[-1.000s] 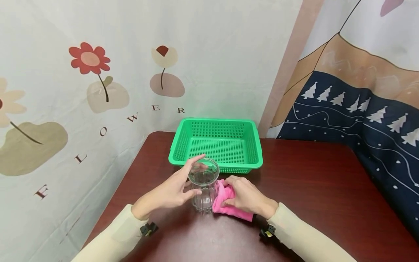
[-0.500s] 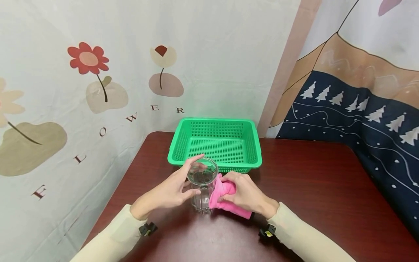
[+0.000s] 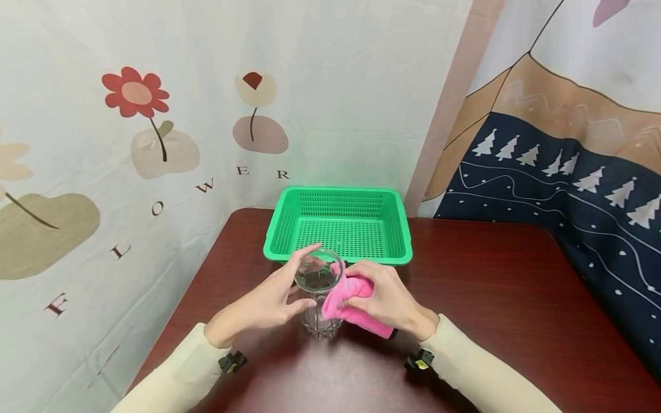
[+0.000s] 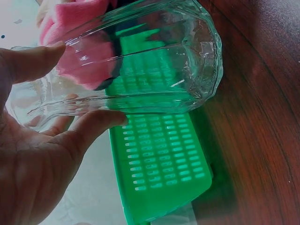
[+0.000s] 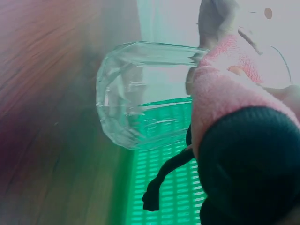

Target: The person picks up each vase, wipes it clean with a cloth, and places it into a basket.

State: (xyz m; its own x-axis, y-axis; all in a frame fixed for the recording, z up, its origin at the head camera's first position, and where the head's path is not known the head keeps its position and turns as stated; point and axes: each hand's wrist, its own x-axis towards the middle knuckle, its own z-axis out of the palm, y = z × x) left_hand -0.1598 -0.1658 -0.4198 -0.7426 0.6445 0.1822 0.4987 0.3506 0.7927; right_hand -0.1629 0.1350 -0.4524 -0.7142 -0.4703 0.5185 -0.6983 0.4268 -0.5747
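A clear glass vase [image 3: 321, 326] with a flared rim and fluted sides stands upright in the head view, rim up. My left hand [image 3: 268, 299] holds it from the left around its upper part, thumb in front, fingers behind. My right hand [image 3: 392, 301] grips a bunched pink cloth [image 3: 346, 298] and presses it on the vase's right side just below the rim. In the left wrist view the pink cloth [image 4: 79, 18] shows through the glass. The right wrist view has the cloth's dark-edged end [image 5: 253, 164] close up, hiding most of the right hand.
Behind the vase a green perforated basket [image 3: 279, 223] sits on the dark red-brown table [image 3: 480, 287], its front rim close to the hands. A printed fabric backdrop [image 3: 351, 115] hangs behind the table and along its sides.
The right hand and the pink cloth have moved up and left along the vase, from its lower right side toward the rim. The left hand keeps its hold in place.
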